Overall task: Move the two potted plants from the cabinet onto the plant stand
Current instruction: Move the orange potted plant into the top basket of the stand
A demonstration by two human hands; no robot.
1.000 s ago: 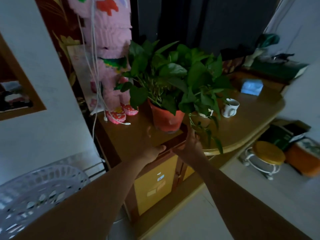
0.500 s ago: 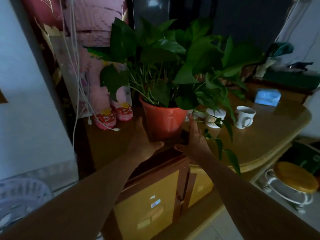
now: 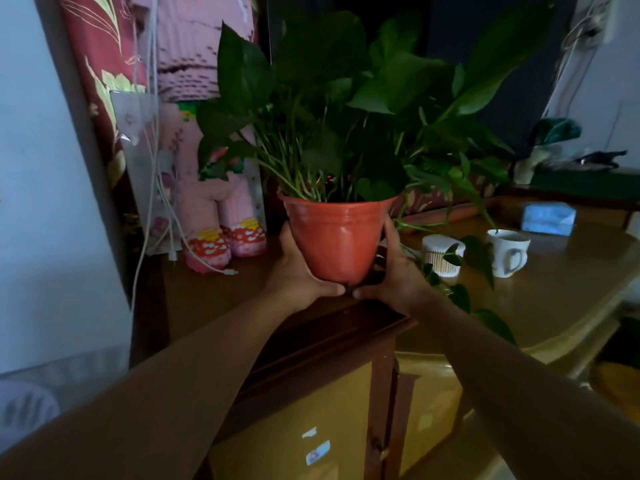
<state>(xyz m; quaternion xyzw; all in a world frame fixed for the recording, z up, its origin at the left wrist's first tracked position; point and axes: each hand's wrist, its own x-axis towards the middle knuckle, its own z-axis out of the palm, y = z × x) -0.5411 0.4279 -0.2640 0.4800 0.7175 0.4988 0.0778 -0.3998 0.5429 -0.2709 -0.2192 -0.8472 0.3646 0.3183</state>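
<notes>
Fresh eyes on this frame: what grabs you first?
The orange pot of big green leaves at centre frame, clasped low on both sides by the left hand and right hand over the brown cabinet. Next, the pink doll standing at the back left against the wall. To the right, a white mug sits on the glossy tabletop.

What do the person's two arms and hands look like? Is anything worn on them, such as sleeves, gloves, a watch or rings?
Both forearms are bare right up to the bottom of the picture: no sleeves show. The left hand and the right hand wear no gloves, and no watch, bracelet or ring is visible. The light is dim, so small details such as the nails cannot be told.
</notes>
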